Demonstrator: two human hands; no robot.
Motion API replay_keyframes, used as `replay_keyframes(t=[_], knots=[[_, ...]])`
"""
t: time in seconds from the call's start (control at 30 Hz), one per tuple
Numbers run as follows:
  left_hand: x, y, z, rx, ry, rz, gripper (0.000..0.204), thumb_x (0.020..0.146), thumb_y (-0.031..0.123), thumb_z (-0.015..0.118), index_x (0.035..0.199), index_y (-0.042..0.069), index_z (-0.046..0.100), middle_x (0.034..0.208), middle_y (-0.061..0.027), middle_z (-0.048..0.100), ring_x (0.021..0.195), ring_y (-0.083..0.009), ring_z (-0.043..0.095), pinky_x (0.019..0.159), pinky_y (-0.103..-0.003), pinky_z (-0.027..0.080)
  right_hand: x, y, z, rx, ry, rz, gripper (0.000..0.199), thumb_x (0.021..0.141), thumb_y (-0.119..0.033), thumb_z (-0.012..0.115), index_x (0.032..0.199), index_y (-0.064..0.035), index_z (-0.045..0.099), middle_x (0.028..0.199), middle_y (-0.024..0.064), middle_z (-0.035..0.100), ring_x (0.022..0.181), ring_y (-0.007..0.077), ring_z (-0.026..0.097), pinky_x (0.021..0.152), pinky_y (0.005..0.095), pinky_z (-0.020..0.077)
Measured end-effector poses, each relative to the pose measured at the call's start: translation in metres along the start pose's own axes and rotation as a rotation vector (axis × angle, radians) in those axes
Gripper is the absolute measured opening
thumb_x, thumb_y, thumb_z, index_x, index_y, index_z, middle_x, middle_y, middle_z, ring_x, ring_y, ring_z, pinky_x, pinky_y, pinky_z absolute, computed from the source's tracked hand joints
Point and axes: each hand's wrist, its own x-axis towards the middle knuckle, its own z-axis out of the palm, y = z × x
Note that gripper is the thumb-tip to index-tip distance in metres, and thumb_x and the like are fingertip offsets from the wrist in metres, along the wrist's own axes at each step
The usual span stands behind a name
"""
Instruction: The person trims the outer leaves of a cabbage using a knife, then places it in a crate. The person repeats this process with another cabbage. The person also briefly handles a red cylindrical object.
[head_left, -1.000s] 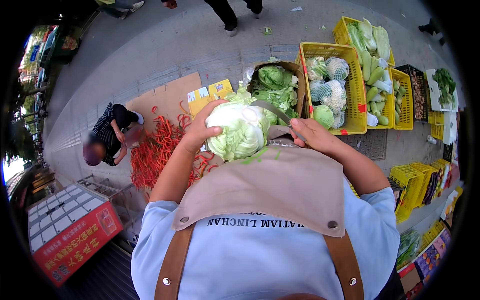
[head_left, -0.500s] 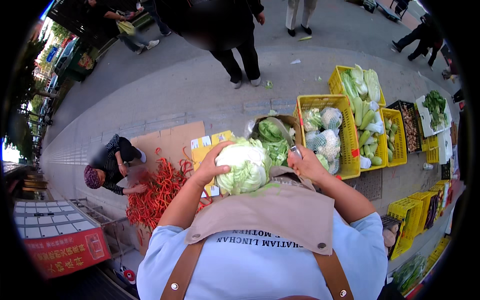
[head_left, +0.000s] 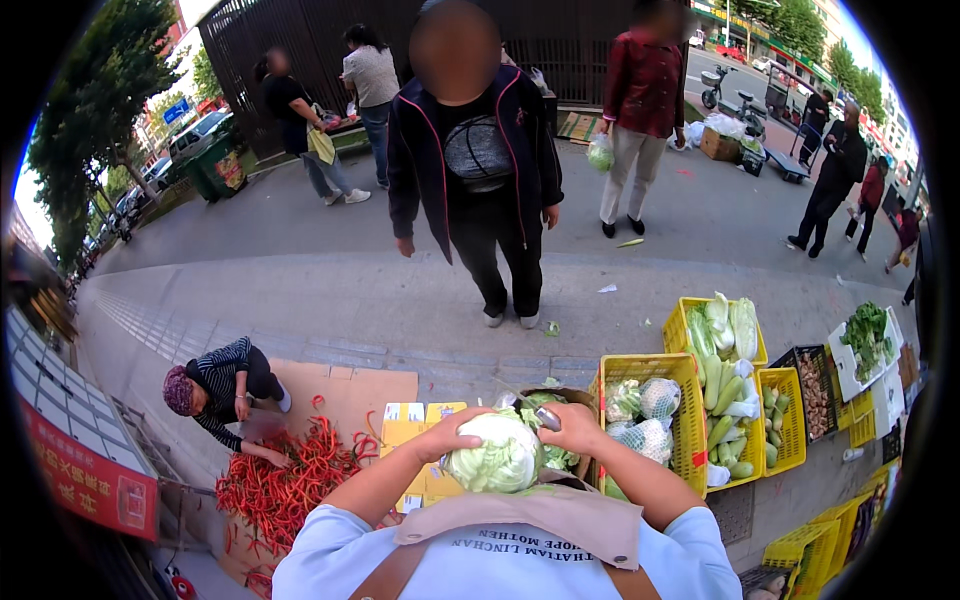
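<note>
And here's the left hand, wrapped firmly round the pale green cabbage from its ten o'clock side, thumb laid across the near face, fingers reaching over the far edge. That forearm comes up from eight o'clock, elbow bent out wide. Over to the right hand, between two and three o'clock of the cabbage: knuckles up, fingers curled tight round a knife, its forearm slanting in from four o'clock. The blade points off towards ten o'clock, along the cabbage's upper right edge; whether it touches the leaves, can't tell from here!

So the cabbage sits between the two hands, in front of the apron, tucked into the left palm and just to the knife hand's left. Around it, a brown sack at two o'clock, then a yellow crate of netted vegetables beyond. Red chillies are heaped out at nine, and at twelve a person in a dark jacket stands facing the work.
</note>
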Motion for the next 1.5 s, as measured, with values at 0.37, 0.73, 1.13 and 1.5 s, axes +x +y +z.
replay_keyframes(t=[0.37, 0.73, 1.13, 1.5], knots=[[-0.007, -0.086, -0.04, -0.61, 0.115, -0.092, 0.076, 0.072, 0.047, 0.063, 0.13, 0.005, 0.036, 0.125, -0.0138, 0.046, 0.116, -0.0252, 0.046, 0.098, -0.04, 0.037, -0.004, 0.034, 0.02, -0.203, 0.16, 0.133, 0.038, 0.064, -0.023, 0.061, 0.095, -0.0059, 0.049, 0.074, 0.0176, 0.059, 0.07, 0.0354, 0.059, 0.064, 0.0442, 0.0456], [-0.035, -0.143, -0.019, -1.283, 0.305, -0.012, 0.064, 0.081, 0.05, 0.047, 0.128, 0.007, 0.04, 0.122, -0.0154, 0.05, 0.111, -0.0289, 0.05, 0.095, -0.045, 0.04, -0.049, 0.087, 0.049, -0.101, 0.507, 0.394, 0.034, 0.065, -0.016, 0.061, 0.095, -0.0034, 0.049, 0.072, 0.02, 0.058, 0.068, 0.0389, 0.057, 0.062, 0.0463, 0.0434], [-0.026, -0.142, -0.028, -1.166, 0.365, -0.017, 0.061, 0.083, 0.048, 0.044, 0.127, 0.007, 0.041, 0.122, -0.0158, 0.05, 0.11, -0.0292, 0.051, 0.094, -0.045, 0.041, -0.054, 0.126, 0.126, 0.359, 0.405, 0.449, 0.018, 0.067, -0.018, 0.066, 0.077, -0.0071, 0.055, 0.063, 0.0055, 0.056, 0.054, 0.0222, 0.055, 0.053, 0.0335, 0.0447], [-0.011, -0.145, 0.013, -1.029, 0.271, -0.394, 0.053, 0.088, 0.041, 0.036, 0.126, 0.004, 0.042, 0.121, -0.0156, 0.051, 0.109, -0.0283, 0.051, 0.094, -0.041, 0.042, -0.077, 0.051, 0.123, 1.649, -0.001, 0.667, 0.044, 0.086, -0.017, 0.055, 0.127, -0.0085, 0.043, 0.108, 0.0011, 0.052, 0.09, 0.0107, 0.052, 0.078, 0.027, 0.0441]])
